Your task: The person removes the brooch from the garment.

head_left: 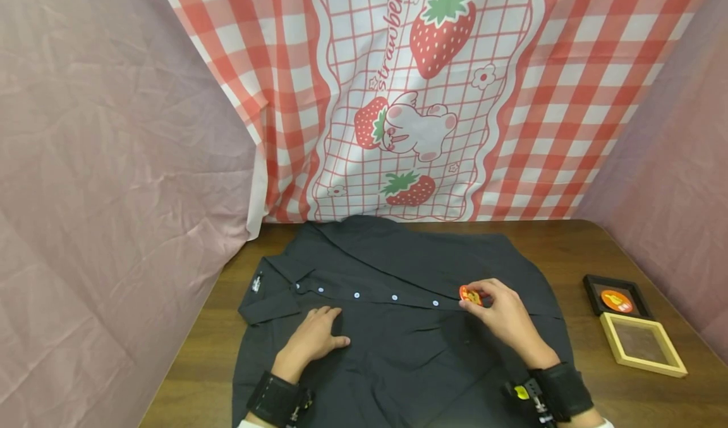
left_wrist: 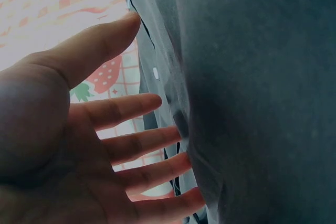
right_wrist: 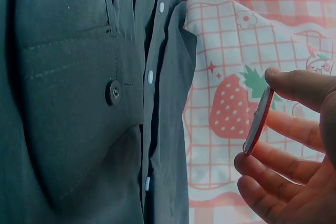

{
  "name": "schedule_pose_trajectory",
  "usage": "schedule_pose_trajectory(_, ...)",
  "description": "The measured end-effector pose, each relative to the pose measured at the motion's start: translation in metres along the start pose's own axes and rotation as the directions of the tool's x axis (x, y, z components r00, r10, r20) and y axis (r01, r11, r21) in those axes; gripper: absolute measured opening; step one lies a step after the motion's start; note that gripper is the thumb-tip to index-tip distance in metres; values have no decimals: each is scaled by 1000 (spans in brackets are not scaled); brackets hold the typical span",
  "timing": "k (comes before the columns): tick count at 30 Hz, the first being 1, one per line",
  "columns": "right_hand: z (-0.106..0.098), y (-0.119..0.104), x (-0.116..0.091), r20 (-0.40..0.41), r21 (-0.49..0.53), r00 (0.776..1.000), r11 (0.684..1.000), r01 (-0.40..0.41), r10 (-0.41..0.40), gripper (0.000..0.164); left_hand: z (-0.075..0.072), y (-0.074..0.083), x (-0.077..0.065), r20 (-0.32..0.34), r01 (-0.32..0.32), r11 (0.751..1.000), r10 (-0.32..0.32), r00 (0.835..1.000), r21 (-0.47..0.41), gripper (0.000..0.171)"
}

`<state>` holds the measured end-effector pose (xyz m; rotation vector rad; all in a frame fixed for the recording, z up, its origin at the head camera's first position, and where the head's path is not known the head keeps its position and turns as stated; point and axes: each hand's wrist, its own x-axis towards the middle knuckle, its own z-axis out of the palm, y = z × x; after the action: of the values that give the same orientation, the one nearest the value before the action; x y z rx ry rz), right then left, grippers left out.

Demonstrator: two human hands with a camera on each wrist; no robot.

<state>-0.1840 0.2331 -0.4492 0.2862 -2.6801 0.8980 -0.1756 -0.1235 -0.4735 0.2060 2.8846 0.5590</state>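
Observation:
A dark button-up shirt (head_left: 392, 346) lies spread on the wooden table, its collar (head_left: 273, 292) toward the left and a row of pale buttons (head_left: 395, 297) running across it. My right hand (head_left: 503, 314) pinches a round red-orange pin badge (head_left: 471, 296) by its edges, above the right part of the button row. Seen edge-on in the right wrist view, the badge (right_wrist: 258, 121) turns its pale back toward the shirt. A pocket flap with a dark button (right_wrist: 113, 92) faces that camera. My left hand (head_left: 314, 338) rests on the shirt below the collar, fingers straight and spread.
At the right of the table (head_left: 603, 390) stand a black frame (head_left: 593, 296) with an orange round badge (head_left: 617, 301) in it and, touching it, a pale wooden frame (head_left: 643, 363). A strawberry-print cloth (head_left: 421, 118) hangs behind; pink cloth (head_left: 114, 194) hangs at the sides.

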Motion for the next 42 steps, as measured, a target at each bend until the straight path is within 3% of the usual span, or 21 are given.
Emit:
schedule_pose_trajectory(18, -13, 10, -4, -12, -20, 1000, 999, -26, 26, 33, 1, 1, -2, 0, -35, 999, 35, 999, -1, 64)
schedule_pose_trajectory(31, -23, 22, -5, -106, -58, 994, 998, -17, 11, 31, 3, 0, -2, 18, -49, 999, 50, 999, -14, 63)
schedule_pose_trajectory(42, -31, 29, -9, -110, -72, 994, 997, -35, 27, 32, 2, 1, -3, 28, -64, 997, 65, 998, -37, 63)
